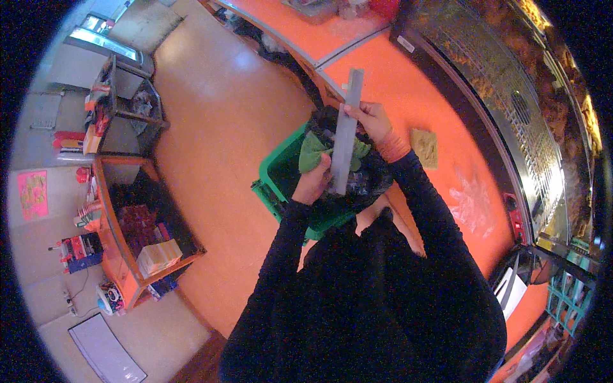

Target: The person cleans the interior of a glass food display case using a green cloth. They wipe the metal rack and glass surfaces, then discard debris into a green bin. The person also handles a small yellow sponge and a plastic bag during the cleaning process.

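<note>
Over a green bin [264,165] with a black liner, I hold a long flat grey strip [346,139], perhaps metal, tilted slightly from upright. Its upper half is gripped by my right hand [376,125], thumb across its face. Lower down, my left hand [313,182] holds a green cloth [313,152] by the strip's left edge. Some of the green material shows on the strip's other side too. Dark, partly blurred contents lie in the bin beneath my hands. I cannot tell how firmly the cloth touches the strip.
To the right runs an orange counter [459,158] with a tan sponge or folded cloth [424,148] on it. A lit glass display case [522,119] with wire racks stands along it. At left are an orange-framed shelf unit [115,258], a dark rack [129,105] and tiled floor [215,158].
</note>
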Action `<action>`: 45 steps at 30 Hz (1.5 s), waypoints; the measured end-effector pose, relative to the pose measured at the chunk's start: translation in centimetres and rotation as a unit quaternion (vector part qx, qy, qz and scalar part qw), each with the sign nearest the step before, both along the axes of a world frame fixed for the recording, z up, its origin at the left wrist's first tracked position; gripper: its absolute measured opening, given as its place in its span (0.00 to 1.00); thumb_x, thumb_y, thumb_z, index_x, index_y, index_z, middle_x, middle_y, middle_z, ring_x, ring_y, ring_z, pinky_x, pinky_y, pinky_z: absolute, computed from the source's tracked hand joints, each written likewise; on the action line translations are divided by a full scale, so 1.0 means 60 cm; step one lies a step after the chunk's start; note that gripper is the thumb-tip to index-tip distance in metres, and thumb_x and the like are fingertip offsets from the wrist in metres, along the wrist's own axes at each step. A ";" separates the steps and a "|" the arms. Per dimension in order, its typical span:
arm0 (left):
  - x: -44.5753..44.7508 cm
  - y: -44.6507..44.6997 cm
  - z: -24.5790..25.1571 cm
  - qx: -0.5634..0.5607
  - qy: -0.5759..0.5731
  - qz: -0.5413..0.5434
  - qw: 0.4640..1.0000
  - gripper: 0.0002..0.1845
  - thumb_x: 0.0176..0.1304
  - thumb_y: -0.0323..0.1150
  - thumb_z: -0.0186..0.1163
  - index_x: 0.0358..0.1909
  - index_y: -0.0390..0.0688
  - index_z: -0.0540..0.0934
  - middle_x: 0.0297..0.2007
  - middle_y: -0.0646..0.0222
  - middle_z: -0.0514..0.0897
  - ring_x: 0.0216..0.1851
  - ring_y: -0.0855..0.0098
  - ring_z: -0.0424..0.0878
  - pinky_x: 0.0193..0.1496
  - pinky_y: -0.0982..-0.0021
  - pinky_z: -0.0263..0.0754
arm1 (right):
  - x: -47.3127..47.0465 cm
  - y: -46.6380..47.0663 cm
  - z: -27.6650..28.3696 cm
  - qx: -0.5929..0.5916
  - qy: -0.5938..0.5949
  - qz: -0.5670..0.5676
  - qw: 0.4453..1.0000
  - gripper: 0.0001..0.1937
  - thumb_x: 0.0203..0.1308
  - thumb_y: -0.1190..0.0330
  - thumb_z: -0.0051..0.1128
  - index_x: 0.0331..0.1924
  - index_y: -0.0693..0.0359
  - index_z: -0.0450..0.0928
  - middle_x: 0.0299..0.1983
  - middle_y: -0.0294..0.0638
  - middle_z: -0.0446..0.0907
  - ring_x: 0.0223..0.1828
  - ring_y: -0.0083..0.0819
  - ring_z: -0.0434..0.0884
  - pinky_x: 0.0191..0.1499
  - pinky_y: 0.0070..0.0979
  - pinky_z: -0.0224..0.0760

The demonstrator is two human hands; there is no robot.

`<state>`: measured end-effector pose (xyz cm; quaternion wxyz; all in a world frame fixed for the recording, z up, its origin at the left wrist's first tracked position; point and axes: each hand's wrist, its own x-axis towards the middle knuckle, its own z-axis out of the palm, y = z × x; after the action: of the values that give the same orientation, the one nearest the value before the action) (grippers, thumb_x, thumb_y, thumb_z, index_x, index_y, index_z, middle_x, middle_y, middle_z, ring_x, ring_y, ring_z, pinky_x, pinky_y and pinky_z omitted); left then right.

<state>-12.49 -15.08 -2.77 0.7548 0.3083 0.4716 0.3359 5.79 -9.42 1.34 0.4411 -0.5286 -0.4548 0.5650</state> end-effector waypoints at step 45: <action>0.029 -0.080 0.259 0.406 0.100 0.144 0.897 0.26 0.43 0.23 0.64 0.47 0.38 0.67 0.47 0.66 0.70 0.48 0.71 0.68 0.53 0.69 0.61 | 0.030 -0.125 0.191 0.273 -0.302 0.069 0.911 0.07 0.48 0.67 0.54 0.28 0.62 0.73 0.19 0.41 0.68 0.24 0.34 0.70 0.30 0.27 0.61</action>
<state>-10.74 -19.91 12.75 0.4564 0.5487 0.4068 0.5702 7.58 -16.94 12.77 0.3698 -0.5002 -0.7381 0.2613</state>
